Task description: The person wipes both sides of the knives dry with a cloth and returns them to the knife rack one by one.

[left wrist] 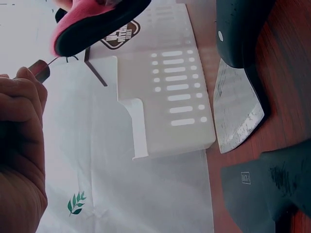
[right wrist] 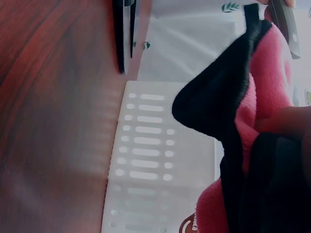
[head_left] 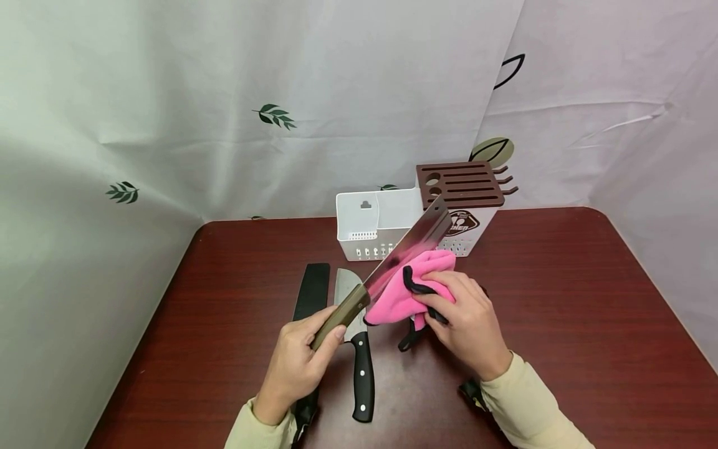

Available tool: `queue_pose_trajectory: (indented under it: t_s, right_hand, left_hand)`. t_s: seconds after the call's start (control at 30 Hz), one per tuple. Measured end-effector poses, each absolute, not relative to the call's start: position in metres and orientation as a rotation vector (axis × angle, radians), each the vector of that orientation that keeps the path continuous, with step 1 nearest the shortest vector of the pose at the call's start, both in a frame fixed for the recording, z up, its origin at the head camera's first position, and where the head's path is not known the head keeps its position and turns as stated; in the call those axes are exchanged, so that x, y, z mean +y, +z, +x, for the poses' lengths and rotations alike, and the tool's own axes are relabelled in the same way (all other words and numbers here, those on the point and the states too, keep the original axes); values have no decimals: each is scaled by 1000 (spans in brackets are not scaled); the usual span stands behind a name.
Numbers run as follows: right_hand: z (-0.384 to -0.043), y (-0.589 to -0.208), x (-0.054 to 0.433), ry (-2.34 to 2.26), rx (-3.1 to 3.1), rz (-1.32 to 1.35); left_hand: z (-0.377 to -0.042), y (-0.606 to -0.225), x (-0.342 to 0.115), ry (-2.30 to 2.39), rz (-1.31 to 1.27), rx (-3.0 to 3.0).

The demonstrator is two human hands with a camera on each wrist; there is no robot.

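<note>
My left hand point(head_left: 305, 358) grips the olive-brown handle of a cleaver point(head_left: 415, 240), its blade slanting up and to the right above the table. In my right hand point(head_left: 468, 318) is a pink cloth point(head_left: 398, 298) with black edging, pinched between thumb and fingers and lying over the blade's lower right side. The blade reflects the pink. Below the cleaver lies a knife with a black riveted handle point(head_left: 363, 380) and a broad steel blade point(left wrist: 237, 107), partly covered by the cleaver handle. Left of it is a black blade-shaped piece point(head_left: 312, 290), partly hidden by my left hand.
A white knife rack point(head_left: 359, 243) with a brown slotted top point(head_left: 462, 181) and side hooks stands at the table's back edge, behind the cleaver tip. The dark red wooden table point(head_left: 572, 299) meets a pale leaf-print curtain point(head_left: 314, 93) behind and at both sides.
</note>
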State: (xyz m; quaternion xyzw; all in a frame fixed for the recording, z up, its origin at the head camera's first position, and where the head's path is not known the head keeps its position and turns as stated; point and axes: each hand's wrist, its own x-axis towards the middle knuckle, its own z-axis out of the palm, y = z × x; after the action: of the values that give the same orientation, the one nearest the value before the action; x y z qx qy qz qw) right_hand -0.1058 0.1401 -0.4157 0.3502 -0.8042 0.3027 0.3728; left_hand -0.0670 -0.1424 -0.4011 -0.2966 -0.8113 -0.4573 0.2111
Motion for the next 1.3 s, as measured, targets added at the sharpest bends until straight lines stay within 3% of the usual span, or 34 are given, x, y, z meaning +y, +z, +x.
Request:
queue_pose_trajectory:
  t_s: [0.5,1.3]
  right_hand:
    - [-99,-409,159,598,-2288,1122]
    - [-107,-402,201,523,-2431,952]
  left_hand:
    - [-66,-400,-143,-1264,-790,-2252]
    - [-83,-361,-158,-1177,-873,-2116]
